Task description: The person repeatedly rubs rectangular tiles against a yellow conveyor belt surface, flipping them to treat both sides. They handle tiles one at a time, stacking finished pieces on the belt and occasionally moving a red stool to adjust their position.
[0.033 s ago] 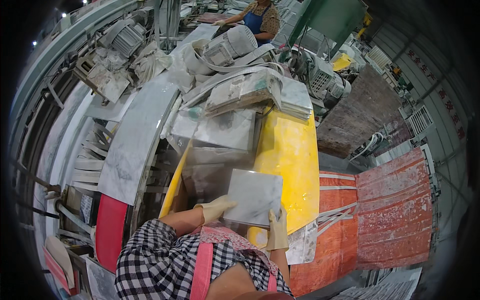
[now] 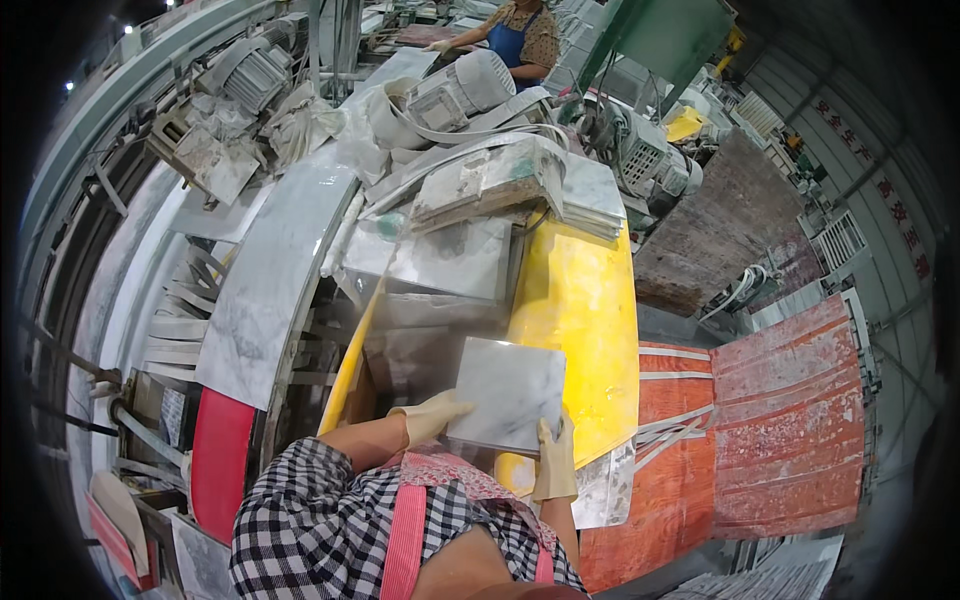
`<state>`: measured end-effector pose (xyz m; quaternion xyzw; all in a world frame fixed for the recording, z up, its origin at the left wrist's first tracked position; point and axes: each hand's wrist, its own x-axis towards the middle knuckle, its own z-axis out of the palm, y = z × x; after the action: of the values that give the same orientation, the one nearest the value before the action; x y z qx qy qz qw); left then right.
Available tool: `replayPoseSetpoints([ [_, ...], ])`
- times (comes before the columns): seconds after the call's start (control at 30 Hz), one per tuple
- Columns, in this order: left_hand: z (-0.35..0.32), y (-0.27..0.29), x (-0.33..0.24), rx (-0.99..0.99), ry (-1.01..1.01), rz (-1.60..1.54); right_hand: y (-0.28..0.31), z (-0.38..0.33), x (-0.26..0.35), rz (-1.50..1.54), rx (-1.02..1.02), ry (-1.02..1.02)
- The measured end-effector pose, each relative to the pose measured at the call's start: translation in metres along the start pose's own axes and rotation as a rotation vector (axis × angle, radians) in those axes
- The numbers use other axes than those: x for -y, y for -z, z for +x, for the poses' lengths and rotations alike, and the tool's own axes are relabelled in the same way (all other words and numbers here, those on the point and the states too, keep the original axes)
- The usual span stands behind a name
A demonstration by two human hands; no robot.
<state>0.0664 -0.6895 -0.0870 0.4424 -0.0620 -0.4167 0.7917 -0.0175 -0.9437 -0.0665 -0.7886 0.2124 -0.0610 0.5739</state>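
A square grey-veined white marble tile (image 2: 507, 393) is held in front of my body, its polished face up. My left hand (image 2: 432, 417), in a cream glove, grips its left edge near the lower corner. On the opposite side my right hand (image 2: 556, 462), gloved alike, closes on the lower right corner, thumb on the face. The fingers beneath the tile are hidden. Just right of the tile lies a wet yellow board (image 2: 585, 340). Past it, a dusty stone block (image 2: 487, 185) rests above a grey box-like housing (image 2: 450, 262).
A long marble slab (image 2: 275, 270) lies on the left, above a red panel (image 2: 220, 460). Several tiles are stacked (image 2: 592, 197) beyond the yellow board. Motors (image 2: 462, 92) stand at the back, where a person in a blue apron (image 2: 508, 45) works. Orange boards (image 2: 785, 430) are on the right.
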Motion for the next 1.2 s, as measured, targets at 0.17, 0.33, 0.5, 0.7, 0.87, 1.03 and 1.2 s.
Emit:
replayPoseSetpoints([
  [0.17, 0.007, 0.008, 0.010, 0.012, -0.004, -0.025, 0.000, -0.002, 0.005, 0.199, 0.034, -0.069],
  [0.33, 0.009, 0.012, 0.013, 0.002, 0.039, 0.048, 0.001, -0.006, 0.017, 0.102, 0.042, -0.040],
  [0.5, 0.006, 0.007, 0.007, 0.026, 0.024, -0.008, 0.004, -0.007, 0.015, 0.117, 0.047, -0.073],
  [0.7, 0.005, 0.009, 0.005, 0.033, 0.059, 0.026, 0.002, -0.001, 0.000, 0.041, 0.026, 0.021],
  [0.87, 0.006, 0.008, 0.005, 0.014, 0.052, 0.052, 0.002, -0.002, 0.001, 0.155, 0.034, -0.047],
  [1.03, 0.002, 0.002, 0.000, 0.025, 0.062, -0.009, 0.002, -0.003, 0.005, 0.121, 0.037, -0.007],
  [1.2, -0.002, 0.000, -0.007, 0.070, 0.062, 0.008, 0.002, -0.002, 0.000, 0.162, 0.056, 0.015],
])
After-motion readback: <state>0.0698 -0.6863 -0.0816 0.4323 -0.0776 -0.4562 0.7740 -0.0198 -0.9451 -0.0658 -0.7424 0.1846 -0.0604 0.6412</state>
